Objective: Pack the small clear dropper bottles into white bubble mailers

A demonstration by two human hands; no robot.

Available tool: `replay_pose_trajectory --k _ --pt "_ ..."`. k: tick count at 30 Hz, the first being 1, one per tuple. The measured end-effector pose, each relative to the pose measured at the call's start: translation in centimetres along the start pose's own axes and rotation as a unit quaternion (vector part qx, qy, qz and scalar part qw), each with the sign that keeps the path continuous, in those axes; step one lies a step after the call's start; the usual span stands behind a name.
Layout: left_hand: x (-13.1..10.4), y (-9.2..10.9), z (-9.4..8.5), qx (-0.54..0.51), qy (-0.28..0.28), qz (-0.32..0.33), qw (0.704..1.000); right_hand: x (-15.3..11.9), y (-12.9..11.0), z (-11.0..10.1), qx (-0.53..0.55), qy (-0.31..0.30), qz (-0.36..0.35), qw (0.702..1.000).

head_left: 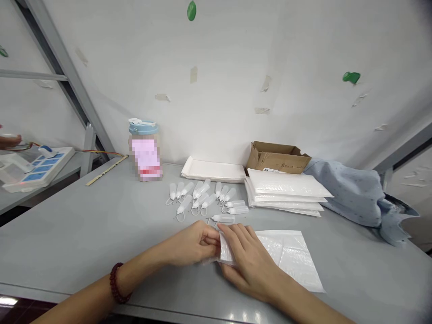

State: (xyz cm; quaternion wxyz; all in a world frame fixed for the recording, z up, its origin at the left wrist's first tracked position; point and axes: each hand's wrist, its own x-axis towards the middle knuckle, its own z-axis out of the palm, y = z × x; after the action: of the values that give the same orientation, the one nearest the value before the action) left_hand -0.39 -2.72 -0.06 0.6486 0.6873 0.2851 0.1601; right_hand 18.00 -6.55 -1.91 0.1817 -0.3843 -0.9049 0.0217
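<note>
White glossy mailer (293, 257), right hand (250, 263) clamped on its end, left hand (194, 243) curled alongside, hold unclear, slim translucent bottles (201, 200)

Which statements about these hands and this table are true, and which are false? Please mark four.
1. The right hand is on a white pouch, and the left hand is at its left end. True.
2. The left wrist is bare. False: a dark red bracelet circles it.
3. Small plastic bottles lie on the grey table beyond the hands. True.
4. All these bottles stand upright. False: they lie on their sides.
</note>
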Motion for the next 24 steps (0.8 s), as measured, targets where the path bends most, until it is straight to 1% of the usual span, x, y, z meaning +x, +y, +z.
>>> replay_pose_trajectory --k 5,9,10,11,12,13,14,15,16,17,18,19,20,21,22,23,24 --pt "0.0 -0.3 -0.2 0.046 -0.019 -0.007 0.999 0.0 -0.2 0.3 0.002 -0.013 -0.004 1.000" --pt "-0.8 0.8 -0.9 0.071 -0.033 -0.028 0.996 0.0 -0.1 0.1 0.009 -0.002 -0.001 1.000" --pt "-1.2 1.2 -1.3 0.085 -0.026 -0.034 0.995 0.0 0.0 0.0 0.011 0.003 0.001 1.000" --pt "-1.6 1.7 -1.8 0.100 -0.002 -0.033 0.994 0.0 0.0 -0.2 0.011 0.009 0.002 1.000" --pt "-2.1 2.1 -2.4 0.112 0.053 -0.022 0.992 0.1 0.0 -0.3 0.010 0.014 0.004 1.000" --pt "-2.5 2.4 -3.0 0.121 0.141 0.004 0.983 0.1 0.1 -0.4 0.008 0.019 0.005 1.000" --pt "-2.9 2.6 -3.6 0.131 0.253 0.036 0.958 0.2 0.1 -0.5 0.004 0.023 0.006 1.000" --pt "-3.1 2.7 -4.1 0.152 0.355 0.060 0.920 0.2 0.1 -0.5 -0.001 0.027 0.006 1.000" --pt "-3.3 2.6 -4.4 0.178 0.417 0.076 0.888 0.3 0.2 -0.5 -0.006 0.030 0.005 1.000" --pt "-3.4 2.4 -4.6 0.211 0.430 0.079 0.874 0.3 0.2 -0.5 -0.012 0.034 0.004 0.999" --pt "-3.3 2.2 -4.5 0.246 0.398 0.073 0.881 0.3 0.2 -0.5 -0.019 0.041 0.004 0.999" --pt "-3.2 1.9 -4.2 0.276 0.331 0.061 0.900 0.2 0.2 -0.4 -0.027 0.052 0.002 0.998" --pt "-3.0 1.6 -3.7 0.298 0.250 0.049 0.920 0.2 0.2 -0.3 -0.035 0.068 0.000 0.997" --pt "-2.8 1.4 -3.0 0.309 0.183 0.041 0.932 0.1 0.2 -0.2 -0.043 0.084 -0.002 0.996" --pt "-2.5 1.2 -2.3 0.315 0.142 0.041 0.937 0.1 0.2 -0.1 -0.048 0.097 -0.005 0.994" --pt "-2.3 1.1 -1.7 0.316 0.118 0.045 0.940 0.0 0.2 -0.1 -0.051 0.104 -0.007 0.993" --pt "-2.1 1.1 -1.1 0.309 0.106 0.046 0.944 0.0 0.2 0.0 -0.053 0.104 -0.006 0.993"
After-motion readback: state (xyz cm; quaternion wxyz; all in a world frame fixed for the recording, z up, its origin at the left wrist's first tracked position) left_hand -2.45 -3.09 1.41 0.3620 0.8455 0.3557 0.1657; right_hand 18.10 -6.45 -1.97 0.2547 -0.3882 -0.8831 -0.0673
